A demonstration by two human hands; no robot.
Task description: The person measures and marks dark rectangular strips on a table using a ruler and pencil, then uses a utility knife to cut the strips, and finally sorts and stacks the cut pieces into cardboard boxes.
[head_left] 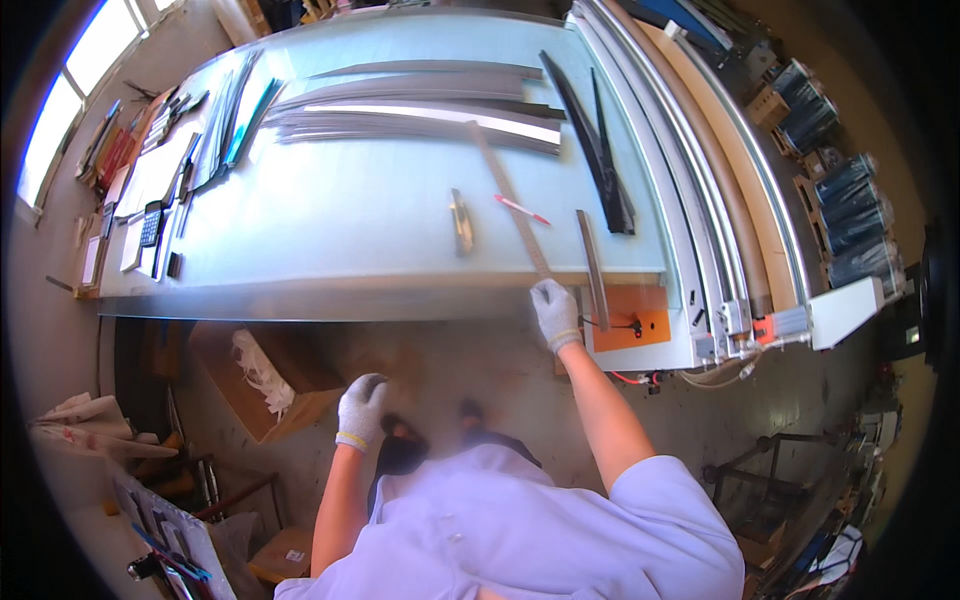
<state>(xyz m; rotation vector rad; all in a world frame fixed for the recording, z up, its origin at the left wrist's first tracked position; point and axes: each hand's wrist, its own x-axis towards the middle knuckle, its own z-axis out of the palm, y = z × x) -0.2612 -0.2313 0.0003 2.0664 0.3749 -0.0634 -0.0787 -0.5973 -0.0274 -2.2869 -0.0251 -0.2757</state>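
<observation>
My right hand [555,314], in a light grey knit glove, is closed on the near end of a long steel ruler [505,182] at the table's front edge. From there the ruler runs up across the table, its far end meeting a stack of dark strips [400,110] with one bright white strip among them. A red and white pen [523,209] lies at the ruler, and a utility knife [461,222] lies to its left. Off the table hangs my left hand [362,408], also gloved, fingers loosely curved, with nothing seen in it.
The pale table [350,215] fills the view ahead, with long rollers [700,180] on its right. More dark strips [590,150] lie right of the stack. A calculator [151,224] is at the far left. On the floor stands a cardboard box [230,375] with white scraps.
</observation>
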